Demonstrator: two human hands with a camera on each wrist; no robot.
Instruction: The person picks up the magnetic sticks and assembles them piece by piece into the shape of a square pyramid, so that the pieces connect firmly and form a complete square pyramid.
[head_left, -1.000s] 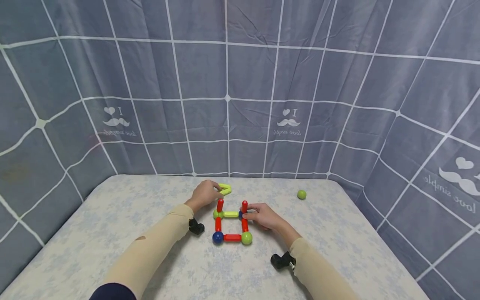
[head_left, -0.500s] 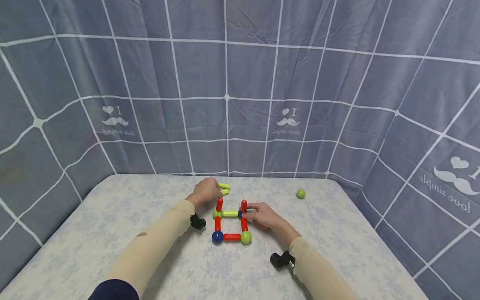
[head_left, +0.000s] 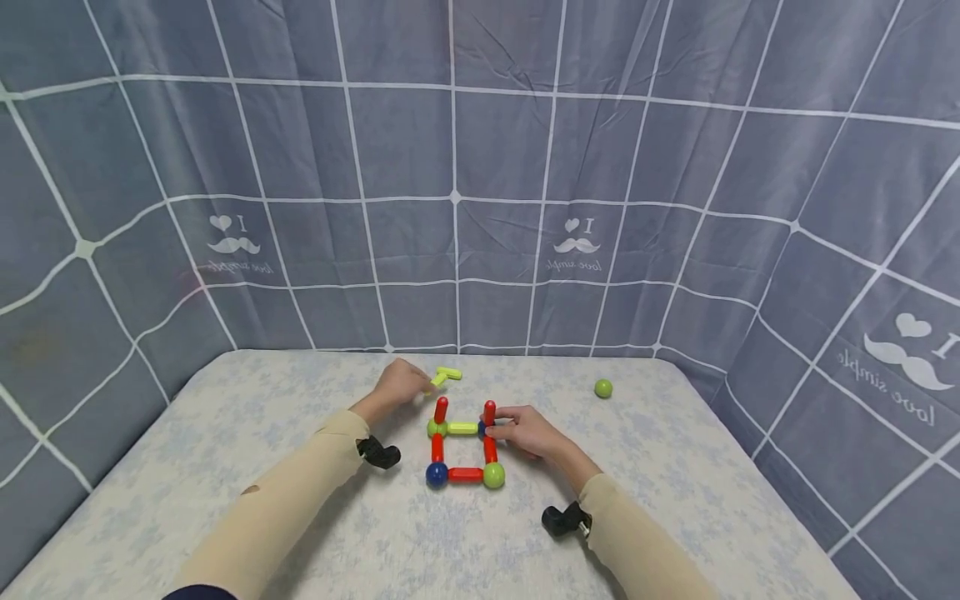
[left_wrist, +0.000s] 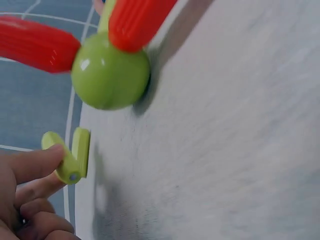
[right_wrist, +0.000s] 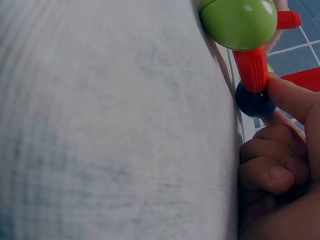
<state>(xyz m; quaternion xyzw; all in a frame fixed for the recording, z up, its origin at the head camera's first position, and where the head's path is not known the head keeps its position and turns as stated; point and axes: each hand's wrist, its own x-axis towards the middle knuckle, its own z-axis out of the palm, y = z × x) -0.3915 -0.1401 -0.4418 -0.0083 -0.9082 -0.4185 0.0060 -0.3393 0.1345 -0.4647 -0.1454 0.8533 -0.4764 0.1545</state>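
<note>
My left hand (head_left: 401, 383) pinches a yellow-green magnetic rod (left_wrist: 69, 169) between thumb and finger, at the back of the table. Another yellow-green rod (head_left: 450, 372) lies at the held one's far end. In the middle is a square of magnetic rods and balls: red rods on three sides, a yellow-green rod (head_left: 462, 428) at the back. Green balls sit at its back left (head_left: 433, 429) and front right (head_left: 493, 476), a blue ball (head_left: 437, 474) at front left. Two red rods (head_left: 442, 409) stand up from the back corners. My right hand (head_left: 528, 433) pinches the back right blue ball (right_wrist: 252, 104).
A loose green ball (head_left: 603, 388) lies at the back right of the table (head_left: 630, 450), which has a pale patterned cover. Behind and at both sides hangs a grey-blue curtain (head_left: 405, 150) with white grid lines.
My left hand has drawn a little to the left and turned the yellow-green rod it pinches, so it lies at a new angle to the other. The right hand stays at the blue ball.
</note>
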